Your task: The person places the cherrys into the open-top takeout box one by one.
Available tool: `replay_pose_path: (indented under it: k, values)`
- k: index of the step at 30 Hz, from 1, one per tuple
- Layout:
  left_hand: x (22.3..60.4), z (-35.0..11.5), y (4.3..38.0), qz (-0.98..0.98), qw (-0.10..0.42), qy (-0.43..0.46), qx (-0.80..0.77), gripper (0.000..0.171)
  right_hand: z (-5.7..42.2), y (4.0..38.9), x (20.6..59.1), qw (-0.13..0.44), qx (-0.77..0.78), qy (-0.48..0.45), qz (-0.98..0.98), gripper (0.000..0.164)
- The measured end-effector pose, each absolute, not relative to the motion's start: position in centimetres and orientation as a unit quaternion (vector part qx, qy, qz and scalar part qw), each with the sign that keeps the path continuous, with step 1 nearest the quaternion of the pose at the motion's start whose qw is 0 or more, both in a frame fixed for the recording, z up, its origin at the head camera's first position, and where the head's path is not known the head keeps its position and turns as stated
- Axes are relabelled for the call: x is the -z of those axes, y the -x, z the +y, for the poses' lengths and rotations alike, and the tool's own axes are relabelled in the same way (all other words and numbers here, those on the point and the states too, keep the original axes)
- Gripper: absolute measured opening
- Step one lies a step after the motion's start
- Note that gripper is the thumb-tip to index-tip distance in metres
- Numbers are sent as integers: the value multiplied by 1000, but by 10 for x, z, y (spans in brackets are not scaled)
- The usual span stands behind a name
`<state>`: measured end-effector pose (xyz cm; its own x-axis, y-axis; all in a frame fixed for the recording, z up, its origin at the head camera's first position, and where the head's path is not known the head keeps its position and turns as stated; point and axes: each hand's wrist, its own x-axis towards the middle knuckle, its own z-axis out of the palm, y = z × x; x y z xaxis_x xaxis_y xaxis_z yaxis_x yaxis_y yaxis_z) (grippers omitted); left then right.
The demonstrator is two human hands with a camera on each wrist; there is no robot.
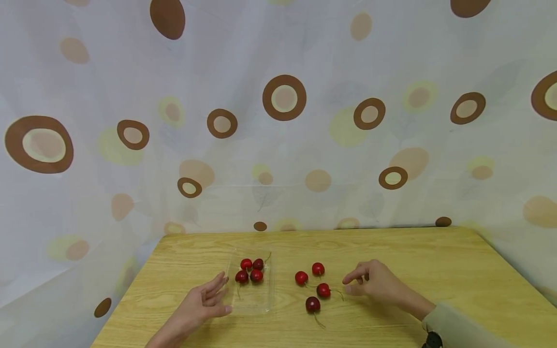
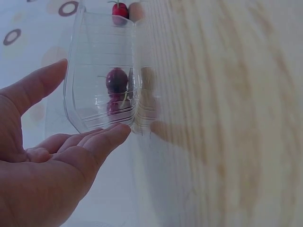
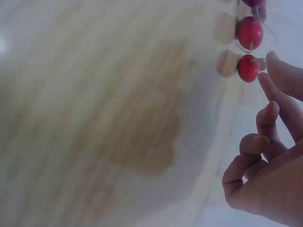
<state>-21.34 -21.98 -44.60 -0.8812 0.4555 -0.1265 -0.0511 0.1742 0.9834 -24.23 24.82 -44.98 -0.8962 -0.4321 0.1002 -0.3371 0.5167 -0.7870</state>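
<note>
A clear plastic tray (image 1: 254, 303) sits left of centre on the table, with several red cherries (image 1: 256, 276) grouped in its far half. My left hand (image 1: 202, 304) is at the tray's near left side, fingers extended, thumb apart; whether the fingertips touch the rim I cannot tell. To the tray's right lie several loose cherries, among them a dark one (image 1: 313, 304) and a bright one (image 1: 318, 268). My right hand (image 1: 370, 282) hovers just right of a stemmed cherry (image 1: 323, 290), fingers loosely bent. In the right wrist view, its thumb and index finger appear close to a cherry stem (image 3: 258, 59), with a gap between them.
The wooden table (image 1: 417, 261) extends well to the right of my right hand. Behind it hangs a pale curtain (image 1: 322, 145) with brown and yellow spots. A dark band (image 1: 432, 340) shows at my right wrist, below the sleeve (image 1: 457, 328).
</note>
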Motion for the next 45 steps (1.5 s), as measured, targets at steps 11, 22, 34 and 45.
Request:
replay_pose_path:
  k: [11, 22, 34, 45]
  values:
    - [448, -219, 215, 749, 199, -136, -617, 90, 245, 233, 462, 63, 419, 228, 877, 17]
    - [448, -219, 215, 747, 202, -136, -619, 90, 237, 238, 470, 49, 395, 230, 888, 10]
    - [447, -219, 217, 747, 202, -134, -619, 90, 240, 240, 468, 42, 397, 221, 890, 7]
    - [446, -219, 216, 754, 199, -135, -612, 91, 238, 243, 470, 28, 388, 222, 894, 7]
